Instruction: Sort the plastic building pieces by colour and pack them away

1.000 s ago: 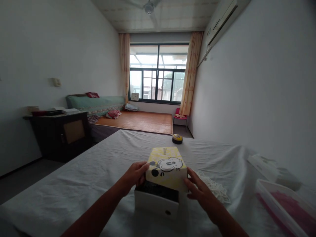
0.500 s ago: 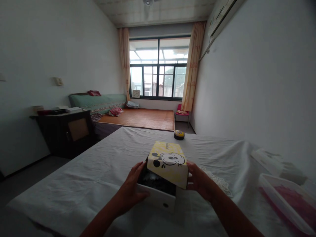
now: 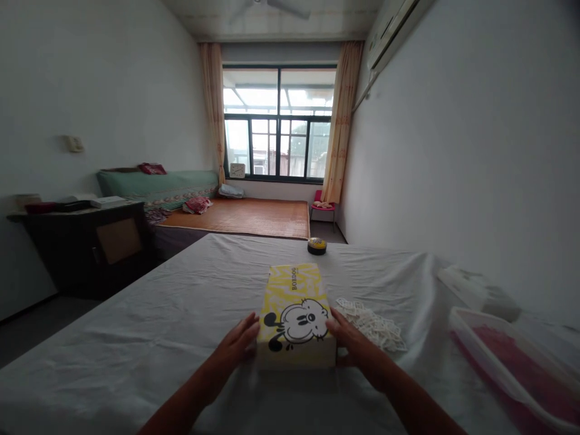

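Note:
A yellow and white shoebox with a cartoon dog and the word BOBDOG on its lid lies on the cloth-covered table straight in front of me. The lid covers the box, so its inside is hidden. At the left side, my left hand presses its fingers against the box. My right hand grips the opposite side, thumb near the top edge. Just beyond that hand lies a loose pile of white, net-like pieces.
A round black and yellow tin stands at the table's far edge. To the right sit a clear plastic container with something pink in it and a whitish object. Past the table are a bed and a dark cabinet.
The tilted lid has come down square onto the shoebox, hiding the dark contents. Both hands now flank the closed box. The view has shifted a little to the right.

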`<state>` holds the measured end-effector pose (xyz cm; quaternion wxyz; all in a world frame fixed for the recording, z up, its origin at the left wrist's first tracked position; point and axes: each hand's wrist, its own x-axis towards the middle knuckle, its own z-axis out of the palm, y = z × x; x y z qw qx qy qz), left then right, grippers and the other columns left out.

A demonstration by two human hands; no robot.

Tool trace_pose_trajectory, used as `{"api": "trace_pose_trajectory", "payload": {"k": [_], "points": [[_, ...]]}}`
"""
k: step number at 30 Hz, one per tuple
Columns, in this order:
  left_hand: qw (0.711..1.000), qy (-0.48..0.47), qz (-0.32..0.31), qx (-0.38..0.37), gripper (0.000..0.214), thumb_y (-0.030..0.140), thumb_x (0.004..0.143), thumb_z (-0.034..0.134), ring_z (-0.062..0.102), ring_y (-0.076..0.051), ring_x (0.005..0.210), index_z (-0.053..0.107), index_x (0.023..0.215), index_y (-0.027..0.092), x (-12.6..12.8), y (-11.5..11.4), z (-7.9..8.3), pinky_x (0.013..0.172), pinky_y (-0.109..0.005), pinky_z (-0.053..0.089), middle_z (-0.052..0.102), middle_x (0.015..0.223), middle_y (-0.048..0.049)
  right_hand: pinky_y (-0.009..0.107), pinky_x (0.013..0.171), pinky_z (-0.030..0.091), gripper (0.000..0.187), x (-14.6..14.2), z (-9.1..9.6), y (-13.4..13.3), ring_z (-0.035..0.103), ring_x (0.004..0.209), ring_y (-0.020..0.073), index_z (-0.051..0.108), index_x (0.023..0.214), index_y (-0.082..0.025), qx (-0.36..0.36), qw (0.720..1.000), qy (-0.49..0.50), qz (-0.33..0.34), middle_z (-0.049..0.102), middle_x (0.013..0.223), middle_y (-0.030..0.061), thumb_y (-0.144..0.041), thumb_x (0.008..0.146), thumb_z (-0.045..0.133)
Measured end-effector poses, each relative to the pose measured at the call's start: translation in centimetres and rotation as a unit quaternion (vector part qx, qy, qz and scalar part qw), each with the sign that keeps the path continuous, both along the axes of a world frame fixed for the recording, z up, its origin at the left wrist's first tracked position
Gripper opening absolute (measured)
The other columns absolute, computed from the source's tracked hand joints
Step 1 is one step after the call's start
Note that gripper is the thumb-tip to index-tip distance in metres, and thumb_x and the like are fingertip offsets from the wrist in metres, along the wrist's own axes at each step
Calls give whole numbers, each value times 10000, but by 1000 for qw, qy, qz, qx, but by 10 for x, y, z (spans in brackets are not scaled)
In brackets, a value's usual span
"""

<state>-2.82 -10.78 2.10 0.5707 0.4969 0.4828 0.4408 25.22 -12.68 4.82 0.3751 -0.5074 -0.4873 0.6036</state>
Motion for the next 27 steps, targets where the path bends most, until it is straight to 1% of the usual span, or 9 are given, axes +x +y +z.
{"api": "trace_pose_trajectory", "payload": {"k": [4, 10, 13, 17, 18, 20, 23, 25, 27], "points": [[999, -4, -21, -26, 678, 626, 672, 660, 565, -325, 1155, 598, 1211, 218, 24, 4, 11, 874, -413, 523, 638, 1222, -102, 383, 803, 503, 892, -7, -2, -3, 508, 1180, 281, 297, 1429, -323, 31, 999, 41, -3, 476, 1390, 72, -639, 669, 639], [998, 27, 19, -52, 682, 617, 684, 650, 640, -289, 1032, 475, 1288, 353, 41, 2, 31, 699, -351, 554, 624, 1241, -50, 381, 782, 499, 897, 3, 5, -3, 521, 1144, 260, 243, 1448, -322, 58, 993, 101, -8, 449, 1405, 93, -562, 692, 662], [997, -22, 18, -70, 677, 532, 724, 647, 656, -258, 979, 381, 1334, 404, 51, 14, 54, 675, -344, 548, 596, 1271, -37, 372, 781, 499, 775, 26, 16, 8, 532, 1123, 250, 342, 1407, -316, 110, 986, 118, -33, 451, 1398, 96, -606, 739, 608], [994, -107, -6, -30, 486, 454, 773, 590, 653, -209, 888, 501, 1236, 335, 85, 51, 92, 651, -304, 534, 623, 1201, -40, 311, 714, 514, 554, 54, 12, 21, 590, 987, 197, 592, 1129, -246, 166, 965, 154, -132, 534, 1288, 88, -672, 803, 452], [993, -115, -6, -14, 466, 451, 774, 585, 650, -198, 861, 514, 1217, 326, 99, 61, 101, 638, -291, 528, 631, 1177, -41, 285, 659, 514, 510, 56, 5, 22, 613, 900, 179, 624, 1024, -221, 163, 970, 132, -122, 586, 1194, 84, -652, 800, 470], [992, -120, -25, 20, 468, 464, 772, 580, 642, -187, 822, 508, 1213, 326, 135, 79, 117, 623, -279, 515, 638, 1140, -43, 243, 548, 490, 408, 53, -15, 20, 621, 693, 143, 647, 865, -189, 142, 989, 46, 8, 657, 925, 50, -574, 777, 547], [992, -88, -82, 32, 506, 480, 775, 572, 628, -167, 743, 440, 1254, 386, 205, 96, 130, 609, -283, 493, 630, 1124, -31, 212, 571, 475, 245, 37, -48, 16, 607, 607, 115, 686, 853, -202, 177, 948, -99, 244, 657, 712, -19, -414, 736, 646], [992, -67, -108, 14, 524, 466, 792, 546, 620, -161, 710, 383, 1287, 416, 259, 103, 127, 585, -283, 473, 618, 1139, -24, 193, 647, 469, 196, 28, -62, 16, 619, 669, 109, 698, 895, -234, 244, 917, -161, 271, 681, 739, -40, -350, 744, 650], [991, -61, -120, -10, 531, 469, 811, 518, 620, -163, 726, 352, 1311, 404, 313, 109, 114, 594, -286, 474, 610, 1149, -31, 189, 689, 463, 148, 24, -65, 18, 628, 721, 113, 696, 882, -249, 295, 900, -207, 247, 695, 786, -47, -318, 764, 640]]}}
